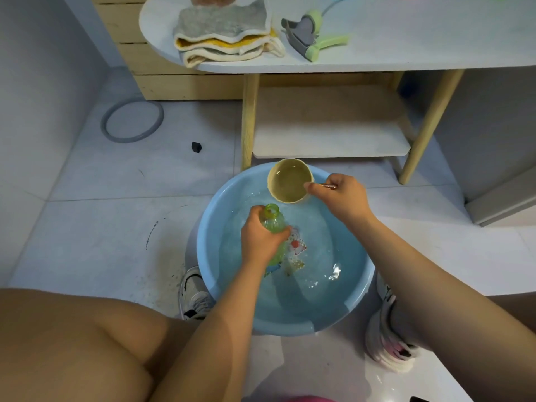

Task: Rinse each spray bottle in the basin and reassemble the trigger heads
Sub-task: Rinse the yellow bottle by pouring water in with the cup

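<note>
Green spray bottle [272, 224], head off and neck open, sits wrapped in the left hand [260, 237], whose fingers [282, 234] curl round its body; the bottle's lower end dips into the water under that palm. Just beyond the bottle's mouth, the right hand [339, 198] pinches the thin handle of a cream scoop [290, 181], fingers clenched on it, and the scoop holds water. Both hands work over the blue basin [348, 309] on the floor, which is filled with water over a colourful print on its bottom. Well beyond the fingers, up on the table [406, 39], lies a grey and green trigger head [307, 33], with a stack of folded towels [226, 36] to its left.
</note>
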A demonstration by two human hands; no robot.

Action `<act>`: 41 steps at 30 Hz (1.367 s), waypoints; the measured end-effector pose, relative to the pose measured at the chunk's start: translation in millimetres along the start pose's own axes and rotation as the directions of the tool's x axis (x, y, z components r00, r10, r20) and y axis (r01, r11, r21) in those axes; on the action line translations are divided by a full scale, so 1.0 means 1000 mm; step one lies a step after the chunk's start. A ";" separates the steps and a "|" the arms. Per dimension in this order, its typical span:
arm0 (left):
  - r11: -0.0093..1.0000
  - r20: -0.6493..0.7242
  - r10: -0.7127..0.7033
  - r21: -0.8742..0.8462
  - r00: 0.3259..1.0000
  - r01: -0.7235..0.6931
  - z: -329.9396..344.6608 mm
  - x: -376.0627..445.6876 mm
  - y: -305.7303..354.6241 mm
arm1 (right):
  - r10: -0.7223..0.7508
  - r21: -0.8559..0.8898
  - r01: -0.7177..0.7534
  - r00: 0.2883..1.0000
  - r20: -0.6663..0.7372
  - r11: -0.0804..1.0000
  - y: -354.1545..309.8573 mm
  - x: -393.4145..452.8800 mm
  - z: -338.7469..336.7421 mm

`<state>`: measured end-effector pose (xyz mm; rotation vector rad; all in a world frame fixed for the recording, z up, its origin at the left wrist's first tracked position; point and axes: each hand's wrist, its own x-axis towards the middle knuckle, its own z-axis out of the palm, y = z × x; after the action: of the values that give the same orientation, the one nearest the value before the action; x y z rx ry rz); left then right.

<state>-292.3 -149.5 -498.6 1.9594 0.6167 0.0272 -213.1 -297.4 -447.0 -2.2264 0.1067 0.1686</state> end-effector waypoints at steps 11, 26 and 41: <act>1.000 0.026 0.009 0.015 1.000 -0.010 0.001 0.000 0.005 | -0.295 -0.138 0.279 0.948 -0.117 0.950 -0.007 -0.011 0.002; 0.999 0.021 -0.008 0.054 1.000 0.007 0.002 0.002 0.007 | -0.464 -0.218 0.424 0.866 -0.187 0.879 -0.008 -0.010 0.001; 0.999 0.017 -0.005 0.049 1.000 0.004 0.001 0.001 0.004 | -0.526 -0.270 0.466 0.820 -0.226 0.843 -0.011 -0.008 -0.001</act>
<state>-289.9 -151.2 -496.0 2.0031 0.6156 -0.0078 -219.3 -291.1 -436.4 -2.3876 -0.3544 -0.4628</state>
